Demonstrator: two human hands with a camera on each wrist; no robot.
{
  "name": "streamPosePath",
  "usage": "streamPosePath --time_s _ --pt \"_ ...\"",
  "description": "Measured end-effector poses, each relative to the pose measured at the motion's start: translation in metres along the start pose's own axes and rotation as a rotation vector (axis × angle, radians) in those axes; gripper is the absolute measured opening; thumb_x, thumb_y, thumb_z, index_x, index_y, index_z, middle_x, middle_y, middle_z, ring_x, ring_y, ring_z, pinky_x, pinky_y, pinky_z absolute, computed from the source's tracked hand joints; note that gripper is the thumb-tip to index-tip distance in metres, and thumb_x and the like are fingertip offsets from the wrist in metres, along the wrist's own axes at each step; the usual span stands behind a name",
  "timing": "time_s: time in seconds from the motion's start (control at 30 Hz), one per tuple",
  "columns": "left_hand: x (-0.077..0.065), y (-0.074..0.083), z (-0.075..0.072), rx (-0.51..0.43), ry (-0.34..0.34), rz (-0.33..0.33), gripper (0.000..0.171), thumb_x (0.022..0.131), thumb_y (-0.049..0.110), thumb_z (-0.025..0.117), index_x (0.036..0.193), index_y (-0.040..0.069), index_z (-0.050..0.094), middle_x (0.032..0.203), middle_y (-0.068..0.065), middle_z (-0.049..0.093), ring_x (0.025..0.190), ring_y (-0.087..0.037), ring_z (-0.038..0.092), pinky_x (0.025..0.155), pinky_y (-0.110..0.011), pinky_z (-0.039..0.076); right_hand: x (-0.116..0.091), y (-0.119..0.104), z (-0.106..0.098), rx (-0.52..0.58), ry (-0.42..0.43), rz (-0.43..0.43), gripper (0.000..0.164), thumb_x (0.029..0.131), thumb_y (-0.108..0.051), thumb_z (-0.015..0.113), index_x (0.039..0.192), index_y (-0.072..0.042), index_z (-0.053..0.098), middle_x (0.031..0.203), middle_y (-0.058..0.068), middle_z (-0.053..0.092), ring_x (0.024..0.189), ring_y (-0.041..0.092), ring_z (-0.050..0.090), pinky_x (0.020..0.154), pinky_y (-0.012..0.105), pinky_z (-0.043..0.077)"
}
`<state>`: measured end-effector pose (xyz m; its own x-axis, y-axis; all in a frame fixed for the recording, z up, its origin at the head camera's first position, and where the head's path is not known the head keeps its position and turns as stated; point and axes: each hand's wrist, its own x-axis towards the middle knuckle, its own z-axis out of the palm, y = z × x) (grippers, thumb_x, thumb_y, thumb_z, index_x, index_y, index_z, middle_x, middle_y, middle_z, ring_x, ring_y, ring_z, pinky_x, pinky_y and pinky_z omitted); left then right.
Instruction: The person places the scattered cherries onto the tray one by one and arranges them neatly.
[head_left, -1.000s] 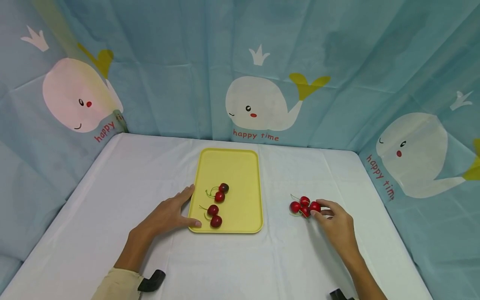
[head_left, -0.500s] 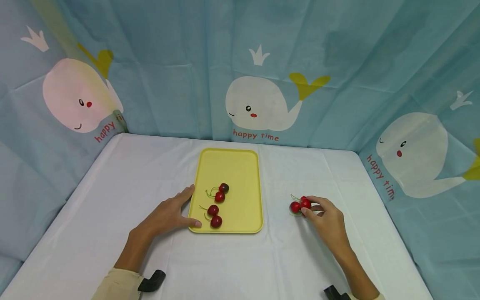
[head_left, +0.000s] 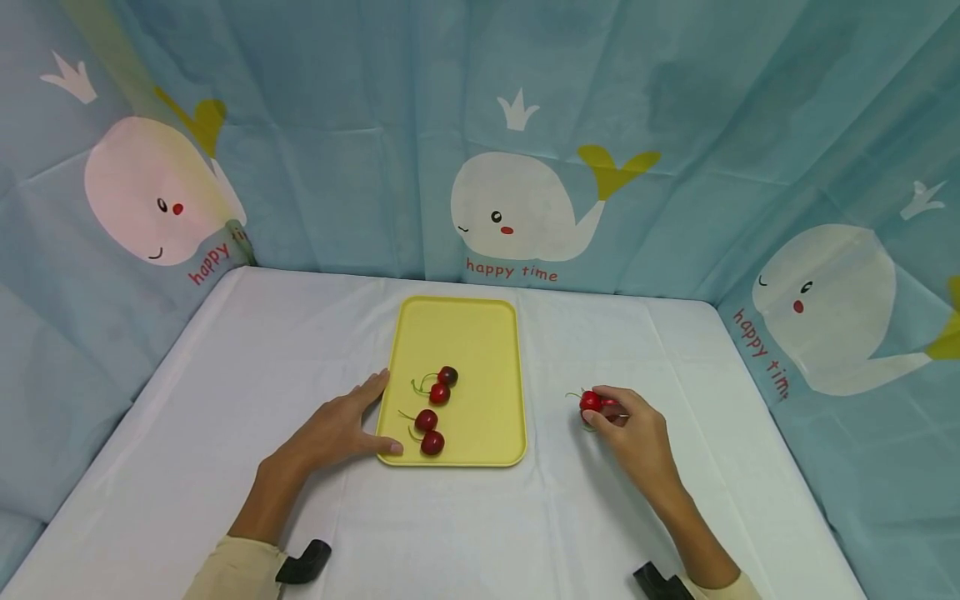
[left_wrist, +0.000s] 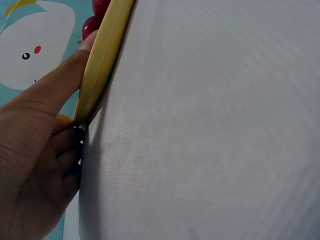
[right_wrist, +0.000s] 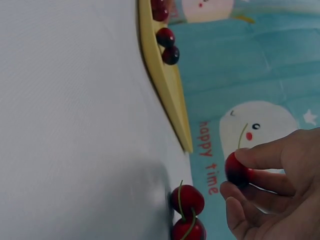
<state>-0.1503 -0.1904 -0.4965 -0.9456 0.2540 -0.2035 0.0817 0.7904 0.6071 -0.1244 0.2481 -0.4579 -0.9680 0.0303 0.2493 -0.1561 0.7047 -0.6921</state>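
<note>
In the head view, my left hand (head_left: 341,425) rests at the near left corner of a yellow tray (head_left: 480,333), its thumb over the rim and its fingers along the outer side. On the tray lie dark red cherries in two pairs, the far pair (head_left: 439,393) and the near pair (head_left: 431,442), with green stems. My right hand (head_left: 637,433) pinches a red cherry (right_wrist: 237,169) between thumb and fingertips, right of the tray. Below it in the right wrist view, two more cherries (right_wrist: 187,200) sit on the cloth; the hand mostly hides them in the head view.
A white cloth (head_left: 465,533) covers the table. Blue curtains (head_left: 337,183) with printed whales hang behind and at both sides. Black wrist mounts (head_left: 303,562) show at the sleeves.
My right hand, at the cherry cluster's right side a second ago, has moved left over it with a cherry, now covering most of the others. The left hand and tray stay put.
</note>
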Motion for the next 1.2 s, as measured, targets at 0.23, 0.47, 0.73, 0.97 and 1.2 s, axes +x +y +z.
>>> streamPosePath --time_s 0.23,0.47,0.73,0.97,1.2 --pt "0.000 0.000 0.000 -0.003 -0.001 -0.003 0.128 0.073 0.073 0.084 0.171 0.017 0.022 0.175 -0.013 0.026 0.159 -0.046 0.025 0.124 -0.068 0.028 0.004 -0.009 0.010 0.023 0.004 -0.010 0.041 0.086 -0.003 0.088 0.125 -0.007 0.076 0.112 0.009 0.075 0.090 0.023 0.072 0.077 0.009 0.054" --pt "0.000 0.000 0.000 -0.004 -0.002 -0.004 0.128 0.073 0.073 0.085 0.171 0.017 0.023 0.175 -0.013 0.027 0.159 -0.046 0.026 0.124 -0.068 0.028 0.008 -0.017 0.019 0.059 -0.027 0.000 0.041 0.087 -0.003 0.087 0.126 -0.008 0.075 0.114 0.008 0.075 0.090 0.021 0.072 0.076 0.015 0.056" --pt "0.000 0.002 -0.002 -0.005 -0.006 -0.003 0.130 0.072 0.072 0.086 0.171 0.016 0.023 0.175 -0.012 0.026 0.160 -0.046 0.025 0.125 -0.068 0.028 0.014 -0.020 0.028 0.092 -0.044 -0.030 0.038 0.088 -0.005 0.086 0.124 -0.008 0.076 0.115 0.007 0.075 0.090 0.019 0.073 0.076 0.018 0.056" --pt "0.000 0.002 -0.002 -0.005 -0.011 -0.013 0.130 0.072 0.072 0.085 0.171 0.017 0.022 0.175 -0.014 0.026 0.160 -0.046 0.024 0.125 -0.068 0.027 0.019 -0.026 0.039 0.092 -0.076 -0.011 0.036 0.089 -0.009 0.086 0.124 -0.011 0.076 0.116 0.004 0.075 0.093 0.017 0.074 0.078 0.022 0.060" --pt "0.000 0.002 -0.002 -0.006 -0.010 -0.015 0.129 0.072 0.072 0.085 0.171 0.017 0.023 0.175 -0.014 0.027 0.159 -0.047 0.025 0.124 -0.069 0.028 0.023 -0.030 0.050 0.134 -0.111 0.014 0.037 0.089 -0.009 0.086 0.125 -0.011 0.076 0.118 0.002 0.075 0.093 0.016 0.073 0.078 0.022 0.059"
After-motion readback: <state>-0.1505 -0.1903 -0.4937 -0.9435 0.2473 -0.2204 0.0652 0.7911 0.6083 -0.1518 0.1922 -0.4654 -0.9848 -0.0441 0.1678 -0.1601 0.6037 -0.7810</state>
